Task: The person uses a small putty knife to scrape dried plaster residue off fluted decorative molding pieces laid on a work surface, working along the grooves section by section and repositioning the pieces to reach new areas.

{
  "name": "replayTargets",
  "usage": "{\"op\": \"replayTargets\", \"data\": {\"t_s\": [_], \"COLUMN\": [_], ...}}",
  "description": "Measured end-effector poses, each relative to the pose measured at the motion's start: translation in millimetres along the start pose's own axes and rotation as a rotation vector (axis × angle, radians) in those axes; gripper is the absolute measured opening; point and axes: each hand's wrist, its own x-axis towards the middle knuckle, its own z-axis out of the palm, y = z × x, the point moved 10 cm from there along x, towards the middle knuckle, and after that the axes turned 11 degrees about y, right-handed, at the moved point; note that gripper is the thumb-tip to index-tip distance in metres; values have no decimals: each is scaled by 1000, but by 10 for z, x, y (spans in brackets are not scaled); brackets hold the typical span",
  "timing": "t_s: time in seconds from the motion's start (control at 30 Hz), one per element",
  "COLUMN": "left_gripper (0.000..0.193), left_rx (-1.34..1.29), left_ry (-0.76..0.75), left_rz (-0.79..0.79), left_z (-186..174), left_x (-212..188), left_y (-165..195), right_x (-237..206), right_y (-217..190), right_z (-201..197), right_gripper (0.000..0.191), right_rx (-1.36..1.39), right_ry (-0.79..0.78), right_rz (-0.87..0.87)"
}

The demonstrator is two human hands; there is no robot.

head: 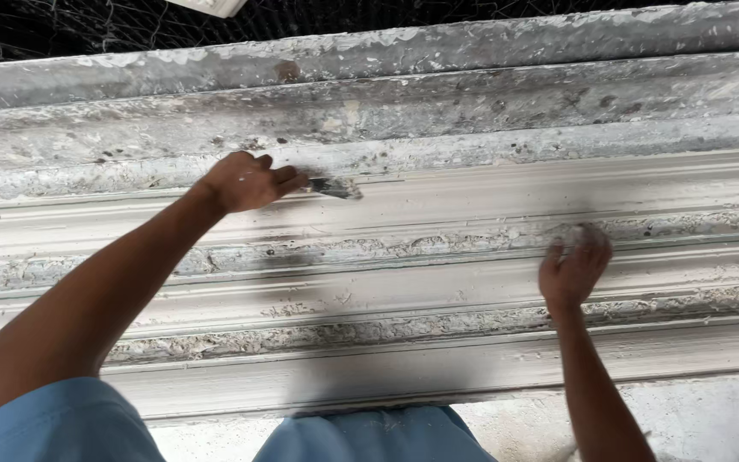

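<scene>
scraper (pixel 335 187): small dark blade caked in white plaster, lying on a long ridged moulding (pixel 472 184), upper middle | left hand (pixel 245 181): grip closed tight round the handle, which is hidden in the fist | right hand (pixel 573 267): blurry, fingers curled on the moulding, can't tell if it's holding anything | surface (pixel 712 411): pale, cut off at the frame edge

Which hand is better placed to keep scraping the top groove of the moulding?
Left. The left hand holds the scraper with its blade on the upper groove of the plaster moulding. The right hand rests lower, on a middle ridge, with no tool.
</scene>
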Motion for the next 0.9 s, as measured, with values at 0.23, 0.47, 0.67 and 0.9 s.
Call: {"op": "replayTargets", "data": {"t_s": [0.23,0.47,0.67,0.9], "left_gripper": [43,57,40,34], "left_rx": [-96,-77,-132,-198], "left_ry": [174,-298,-162,95], "left_rz": [18,-5,12,35], "left_z": [-14,198,8,-334], "left_x": [1616,1091,1716,2723], "left_y": [565,285,626,936], "right_x": [-8,69,82,120], "right_y": [-36,-74,-80,-17], "right_z": [5,-62,-68,-135], "right_gripper": [36,38,39,41], "right_rx": [-27,-7,-47,-46], "right_ry": [-22,-50,-41,-51], "right_rz": [5,58,51,115]}}
